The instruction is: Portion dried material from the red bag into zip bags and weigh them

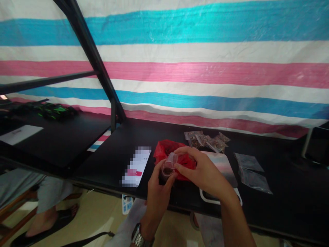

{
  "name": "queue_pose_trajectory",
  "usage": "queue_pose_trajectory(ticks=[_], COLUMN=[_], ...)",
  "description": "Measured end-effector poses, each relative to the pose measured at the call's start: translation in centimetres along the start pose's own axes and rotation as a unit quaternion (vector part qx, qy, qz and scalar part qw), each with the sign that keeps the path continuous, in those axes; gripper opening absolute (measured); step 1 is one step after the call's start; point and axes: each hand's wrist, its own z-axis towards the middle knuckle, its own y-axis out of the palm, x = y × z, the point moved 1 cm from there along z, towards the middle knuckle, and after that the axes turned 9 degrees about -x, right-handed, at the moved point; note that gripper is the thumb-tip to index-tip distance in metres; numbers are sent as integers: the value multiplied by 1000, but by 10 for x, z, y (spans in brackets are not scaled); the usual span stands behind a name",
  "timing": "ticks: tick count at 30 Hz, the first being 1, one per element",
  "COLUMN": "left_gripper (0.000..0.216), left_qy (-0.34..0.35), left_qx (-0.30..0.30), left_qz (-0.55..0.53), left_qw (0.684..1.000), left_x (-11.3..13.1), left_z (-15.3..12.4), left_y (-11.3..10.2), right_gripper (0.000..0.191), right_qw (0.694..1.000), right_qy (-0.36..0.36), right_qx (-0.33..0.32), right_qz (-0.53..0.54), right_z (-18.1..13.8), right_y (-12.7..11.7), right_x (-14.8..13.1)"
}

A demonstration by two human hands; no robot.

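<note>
A small clear plastic cup (169,164) is tilted between my hands, with dark contents low inside it. My left hand (159,195) grips it from below, and my right hand (203,171) pinches its upper rim from the right. Behind the cup, a crumpled red plastic bag (174,154) lies on the black table (102,154), partly hidden by my fingers. Under my right hand is a flat white-rimmed tray (221,168), with its lower part hidden by my wrist. A metal wristwatch (137,236) sits on my left wrist.
Several small packets (205,141) lie behind the tray, and clear plastic bags (252,173) lie to its right. A white printed sheet (136,166) is to the left. Another person's legs and sandal (46,219) stand at lower left. A striped tarp (164,55) hangs behind.
</note>
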Motion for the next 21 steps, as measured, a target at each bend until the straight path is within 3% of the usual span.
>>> queue_pose_trajectory(ticks=[9,15,18,21], left_gripper=[43,44,44,46], left_qy=[8,-16,-19,-13], left_qx=[10,22,42,50], left_qz=[8,2,-7,-2], left_qw=[1000,1000,999,999], left_x=[3,-1,-1,-1], left_z=[1,-1,-2,-4], left_y=[-2,-6,-9,-11], right_gripper=[36,28,20,16], right_qw=[996,993,987,988], right_qy=[-35,5,44,23], right_qx=[-25,53,14,-4], right_qz=[-76,-109,-155,-150], right_z=[0,9,14,9], right_y=[9,9,14,17], right_x=[-7,6,20,21])
